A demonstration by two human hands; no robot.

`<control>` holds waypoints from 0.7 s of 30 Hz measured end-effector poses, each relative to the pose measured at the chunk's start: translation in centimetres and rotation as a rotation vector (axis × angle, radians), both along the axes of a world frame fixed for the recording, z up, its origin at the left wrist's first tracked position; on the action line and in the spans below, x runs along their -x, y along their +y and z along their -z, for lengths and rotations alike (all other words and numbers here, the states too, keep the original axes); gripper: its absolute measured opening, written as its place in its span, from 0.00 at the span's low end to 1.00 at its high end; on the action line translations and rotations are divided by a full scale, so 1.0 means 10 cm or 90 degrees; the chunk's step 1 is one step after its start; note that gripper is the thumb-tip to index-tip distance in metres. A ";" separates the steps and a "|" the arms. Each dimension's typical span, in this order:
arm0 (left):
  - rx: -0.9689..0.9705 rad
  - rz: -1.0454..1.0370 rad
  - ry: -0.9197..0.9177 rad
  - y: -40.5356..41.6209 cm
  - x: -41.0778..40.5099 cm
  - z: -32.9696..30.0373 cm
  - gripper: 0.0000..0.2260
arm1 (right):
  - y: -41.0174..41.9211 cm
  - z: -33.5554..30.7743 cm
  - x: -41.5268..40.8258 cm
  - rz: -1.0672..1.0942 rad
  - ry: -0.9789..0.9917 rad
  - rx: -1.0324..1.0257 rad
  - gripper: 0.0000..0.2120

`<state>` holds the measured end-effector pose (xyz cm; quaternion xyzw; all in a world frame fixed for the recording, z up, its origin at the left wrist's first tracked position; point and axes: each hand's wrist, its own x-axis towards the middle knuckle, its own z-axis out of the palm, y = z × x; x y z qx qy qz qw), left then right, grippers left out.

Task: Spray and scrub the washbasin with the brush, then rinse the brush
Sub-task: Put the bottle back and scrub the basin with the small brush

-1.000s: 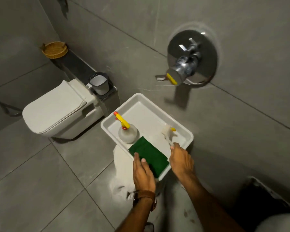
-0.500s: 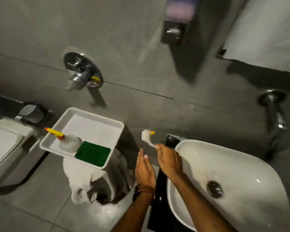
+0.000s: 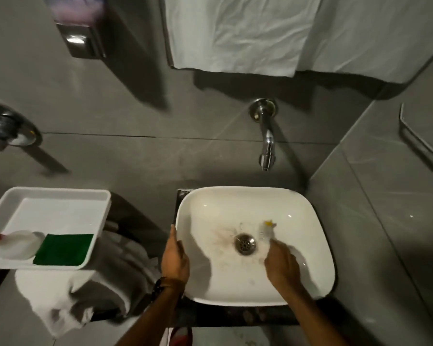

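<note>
A white washbasin [image 3: 310,245] sits below me on a dark counter, with reddish smears beside its metal drain [image 3: 245,243]. My right hand [image 3: 281,267] is inside the bowl, shut on a small white brush [image 3: 266,231] with a yellow tip; the bristles press on the bowl just right of the drain. My left hand [image 3: 174,260] grips the basin's left rim. A clear spray bottle [image 3: 18,244] with a yellow and red nozzle lies in a white tray [image 3: 60,193] at the left, next to a green scrub pad [image 3: 64,249].
A chrome spout [image 3: 266,143] juts from the grey wall above the basin, no water running. A white cloth [image 3: 235,33] hangs over it, a soap dispenser [image 3: 83,33] to its left. A wall valve [image 3: 8,131] is far left. White towel [image 3: 68,300] drapes under the tray.
My view swung right from the tray to the basin. My right hand carried the brush from the tray down into the bowl; my left hand moved onto the basin's rim.
</note>
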<state>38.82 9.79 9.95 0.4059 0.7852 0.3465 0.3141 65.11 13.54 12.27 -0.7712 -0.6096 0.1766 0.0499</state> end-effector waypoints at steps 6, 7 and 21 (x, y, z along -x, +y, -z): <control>-0.041 0.010 0.037 -0.02 -0.02 0.08 0.24 | 0.20 0.10 0.73 0.031 0.062 -0.042 0.17; -0.046 0.011 0.036 -0.03 -0.03 0.06 0.24 | 0.12 0.06 1.08 -0.028 0.085 -0.052 0.17; -0.008 -0.010 0.052 -0.02 -0.07 -0.09 0.24 | -0.02 -0.03 0.67 0.014 0.087 0.140 0.14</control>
